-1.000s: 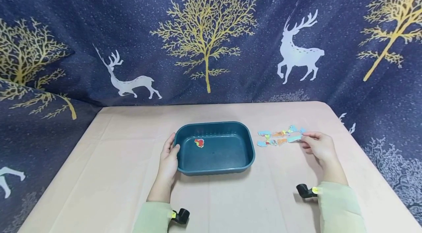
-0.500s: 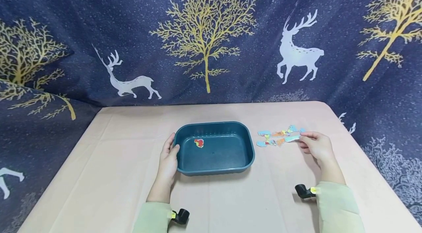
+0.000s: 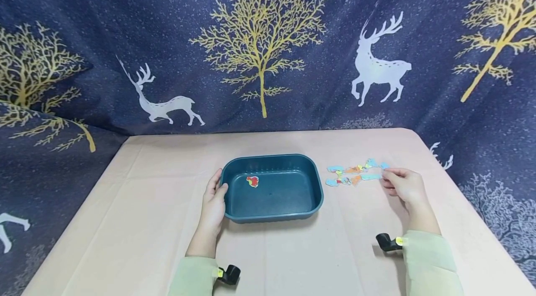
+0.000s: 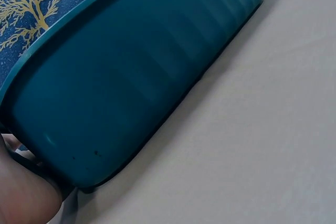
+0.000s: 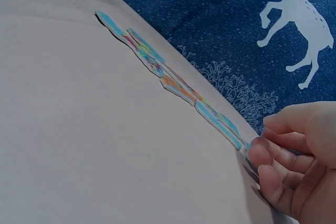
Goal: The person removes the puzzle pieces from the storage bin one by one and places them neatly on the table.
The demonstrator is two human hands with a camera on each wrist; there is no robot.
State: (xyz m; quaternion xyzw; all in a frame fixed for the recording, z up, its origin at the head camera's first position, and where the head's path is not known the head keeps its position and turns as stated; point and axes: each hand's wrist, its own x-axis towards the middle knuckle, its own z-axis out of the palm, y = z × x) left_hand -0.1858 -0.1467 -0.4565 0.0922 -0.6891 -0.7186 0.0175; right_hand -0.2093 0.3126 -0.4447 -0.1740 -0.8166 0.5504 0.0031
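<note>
My left hand [image 3: 214, 203] grips the left wall of a dark teal plastic tub [image 3: 274, 216], thumb over the rim; the tub's outer side [image 4: 131, 87] fills much of the left wrist view. One red and yellow puzzle piece [image 3: 253, 181] lies inside it. To the tub's right, two rows of colourful puzzle pieces lie flat on the table. At the right end of the nearer row is a light-blue puzzle piece [image 3: 370, 177]. My right hand [image 3: 405, 186] hovers just beyond that end, fingers loosely curled, with nothing visible between them. Its fingertips partly hide the rows' right end.
A pale cloth covers the table [image 3: 293, 259]. Behind it hangs a dark blue curtain [image 3: 167, 30] with gold trees and white deer. A small black camera sits at each wrist, the left camera [image 3: 231, 274] and the right camera [image 3: 386, 242].
The light-blue piece has slid slightly left and now lies flat at the end of the nearer row. My right hand has let go and drawn back a little right. The left hand stays put.
</note>
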